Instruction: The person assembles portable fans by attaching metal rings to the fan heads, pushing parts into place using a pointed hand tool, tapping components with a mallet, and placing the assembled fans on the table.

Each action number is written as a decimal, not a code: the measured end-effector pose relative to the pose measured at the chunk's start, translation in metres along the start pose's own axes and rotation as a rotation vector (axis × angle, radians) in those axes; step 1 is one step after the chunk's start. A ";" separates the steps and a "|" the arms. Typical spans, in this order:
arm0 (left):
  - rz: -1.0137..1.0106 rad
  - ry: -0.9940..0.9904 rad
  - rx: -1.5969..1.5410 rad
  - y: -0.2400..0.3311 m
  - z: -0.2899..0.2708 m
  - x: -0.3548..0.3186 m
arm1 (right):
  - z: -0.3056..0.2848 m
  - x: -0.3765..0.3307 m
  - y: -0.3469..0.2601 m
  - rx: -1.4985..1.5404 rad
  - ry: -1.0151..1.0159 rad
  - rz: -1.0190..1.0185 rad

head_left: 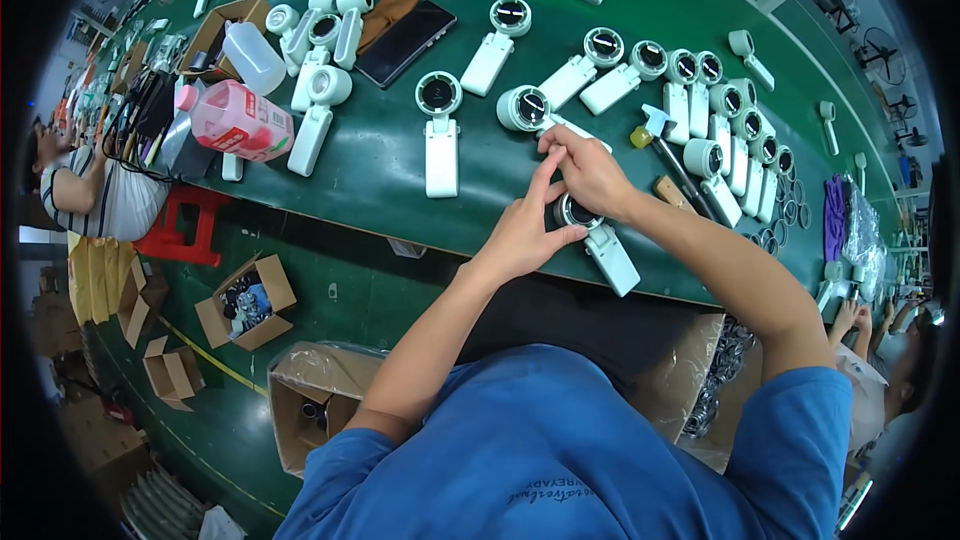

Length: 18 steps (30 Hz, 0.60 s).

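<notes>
**Both hands on a white fan at the bench edge**

The fan (598, 240) lies at the near edge of the green table (400, 180), roughly at 5 o'clock from the table's middle. Its round head sits under the hands and its flat white handle points away toward 5 o'clock, overhanging the edge a little.

The left hand (527, 230) is partly closed around the head from the 8 o'clock side, thumb and curled fingers pinching the rim, with the index finger raised and pointing toward 12 o'clock. The right hand (592, 175) comes in from 3 o'clock and is bent down over the top of the head, fingers closed on it; whether they grip a small part there is hidden.

Judging by the look, the fan is light, stiff moulded plastic with a smooth, somewhat slippery shell. The dark ring in the head looks like the delicate part, so the rim or the handle seems the safer place to hold.

At 12 o'clock from the hands lie more fans (440, 130) in a loose row, with a tight cluster of them (735, 140) toward 2 o'clock. A yellow-headed mallet (655, 145) lies just at 1 o'clock. A pink bottle (238, 120) and a phone (405, 40) sit far off at 10 and 11 o'clock
</notes>
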<state>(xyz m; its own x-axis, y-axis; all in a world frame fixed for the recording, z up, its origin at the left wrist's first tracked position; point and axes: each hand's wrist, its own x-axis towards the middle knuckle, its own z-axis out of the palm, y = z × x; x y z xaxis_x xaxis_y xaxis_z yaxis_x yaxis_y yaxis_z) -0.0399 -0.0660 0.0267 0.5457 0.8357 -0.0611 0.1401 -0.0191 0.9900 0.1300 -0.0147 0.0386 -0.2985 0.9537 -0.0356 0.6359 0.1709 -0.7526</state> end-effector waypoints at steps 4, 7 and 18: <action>-0.011 -0.035 0.057 0.008 -0.003 0.003 | -0.013 0.008 0.000 0.087 -0.001 0.011; -0.015 -0.004 0.030 0.002 0.002 -0.008 | 0.000 -0.009 -0.006 0.176 0.017 0.054; -0.025 -0.071 0.091 0.011 -0.007 0.003 | -0.094 -0.162 0.054 -0.698 0.544 0.207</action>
<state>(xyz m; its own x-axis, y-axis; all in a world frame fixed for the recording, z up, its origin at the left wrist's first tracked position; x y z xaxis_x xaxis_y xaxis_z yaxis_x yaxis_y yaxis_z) -0.0425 -0.0604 0.0387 0.5979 0.7956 -0.0974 0.2267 -0.0513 0.9726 0.2796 -0.1362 0.0656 0.1346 0.9369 0.3226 0.9789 -0.0751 -0.1901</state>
